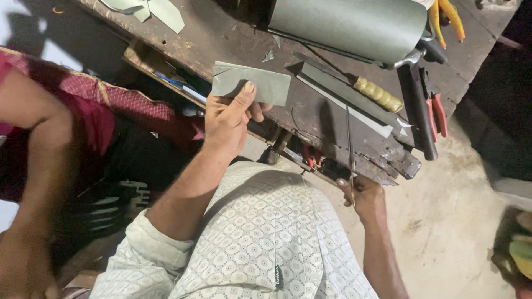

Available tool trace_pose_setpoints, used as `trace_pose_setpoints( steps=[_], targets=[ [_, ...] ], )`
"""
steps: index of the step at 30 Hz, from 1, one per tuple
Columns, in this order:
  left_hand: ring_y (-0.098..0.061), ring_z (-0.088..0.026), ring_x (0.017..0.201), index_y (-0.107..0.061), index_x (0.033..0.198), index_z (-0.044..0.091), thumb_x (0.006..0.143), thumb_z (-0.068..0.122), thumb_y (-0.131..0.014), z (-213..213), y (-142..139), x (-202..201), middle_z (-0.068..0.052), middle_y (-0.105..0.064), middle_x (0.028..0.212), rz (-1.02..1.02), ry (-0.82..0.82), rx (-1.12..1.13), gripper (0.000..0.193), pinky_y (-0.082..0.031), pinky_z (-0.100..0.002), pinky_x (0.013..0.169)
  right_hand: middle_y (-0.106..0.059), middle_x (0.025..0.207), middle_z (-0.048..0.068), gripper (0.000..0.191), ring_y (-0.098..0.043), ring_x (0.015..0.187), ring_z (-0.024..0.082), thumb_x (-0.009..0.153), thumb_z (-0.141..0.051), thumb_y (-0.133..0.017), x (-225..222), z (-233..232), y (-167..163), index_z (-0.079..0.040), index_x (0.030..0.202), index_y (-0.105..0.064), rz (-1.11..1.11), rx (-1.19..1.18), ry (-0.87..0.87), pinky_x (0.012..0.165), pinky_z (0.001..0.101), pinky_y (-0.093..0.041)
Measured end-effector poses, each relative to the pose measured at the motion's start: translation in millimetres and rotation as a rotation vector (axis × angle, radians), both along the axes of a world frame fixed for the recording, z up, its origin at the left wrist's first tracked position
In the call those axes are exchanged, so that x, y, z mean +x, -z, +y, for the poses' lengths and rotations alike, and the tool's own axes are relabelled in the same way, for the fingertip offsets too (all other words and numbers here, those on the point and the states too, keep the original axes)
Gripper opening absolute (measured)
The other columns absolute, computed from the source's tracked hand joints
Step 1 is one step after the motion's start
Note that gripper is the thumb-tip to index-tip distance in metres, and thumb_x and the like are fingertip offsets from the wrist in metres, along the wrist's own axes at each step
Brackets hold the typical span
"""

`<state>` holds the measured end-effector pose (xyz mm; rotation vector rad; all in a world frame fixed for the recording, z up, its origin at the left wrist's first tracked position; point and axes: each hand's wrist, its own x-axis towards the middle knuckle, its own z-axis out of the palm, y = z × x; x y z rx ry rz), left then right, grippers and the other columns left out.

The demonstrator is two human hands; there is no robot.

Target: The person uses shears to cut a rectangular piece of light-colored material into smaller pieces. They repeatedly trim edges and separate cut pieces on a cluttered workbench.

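Over a worn wooden workbench [388, 158], our left hand [227, 119] pinches an already cut grey sheet piece [252, 84] while our right hand [366, 194] grips closed scissors [350, 144], the big grey roll [346, 25] remaining.

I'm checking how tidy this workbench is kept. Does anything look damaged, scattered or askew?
Yes. The wooden bench is worn and chipped along its near edge, and small grey offcuts lie scattered on top. Otherwise the left hand holds a folded grey sheet piece and the right hand holds scissors.
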<state>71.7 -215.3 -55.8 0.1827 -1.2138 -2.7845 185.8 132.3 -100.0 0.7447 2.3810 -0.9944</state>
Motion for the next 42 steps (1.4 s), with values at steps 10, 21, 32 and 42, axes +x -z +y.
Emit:
trace_pose_setpoints(
  steps=[10,21,32,42],
  targets=[
    [-0.062,-0.010,0.067,-0.069,0.106,0.002,0.106,0.014,-0.068,37,-21,2,-0.007,-0.073,0.095,0.050,0.108,0.057,0.012,-0.062,-0.031,0.072,-0.063,0.097,0.006,0.090,-0.061,0.092,0.017,0.070,-0.085,-0.074,-36,-71,-14,-0.003,0.107,-0.064,0.332,-0.721,-0.423,0.082,0.0331,-0.051],
    [-0.067,-0.013,0.070,-0.069,0.108,0.001,0.106,0.017,-0.069,49,-22,9,-0.008,-0.074,0.094,0.040,0.109,-0.134,0.016,-0.054,-0.024,0.063,-0.069,0.091,0.007,0.093,-0.067,0.086,0.019,0.063,-0.086,-0.074,-47,-80,-35,-0.001,0.100,-0.069,0.289,-0.607,-0.486,0.079,0.0344,-0.056],
    [-0.064,-0.010,0.069,-0.068,0.109,0.001,0.106,0.018,-0.069,54,-22,8,-0.009,-0.073,0.092,0.028,0.150,-0.134,0.017,-0.052,-0.023,0.063,-0.068,0.090,0.006,0.090,-0.065,0.087,0.018,0.069,-0.087,-0.070,-47,-79,-41,-0.001,0.097,-0.068,0.381,-0.564,-0.515,0.080,0.0349,-0.053],
    [-0.065,-0.011,0.071,-0.069,0.111,0.001,0.106,0.016,-0.069,58,-24,5,-0.007,-0.072,0.092,0.040,0.172,-0.123,0.016,-0.053,-0.024,0.063,-0.068,0.090,0.006,0.090,-0.066,0.086,0.019,0.069,-0.086,-0.071,-47,-78,-43,-0.001,0.097,-0.068,0.373,-0.591,-0.480,0.079,0.0353,-0.054]
  ],
)
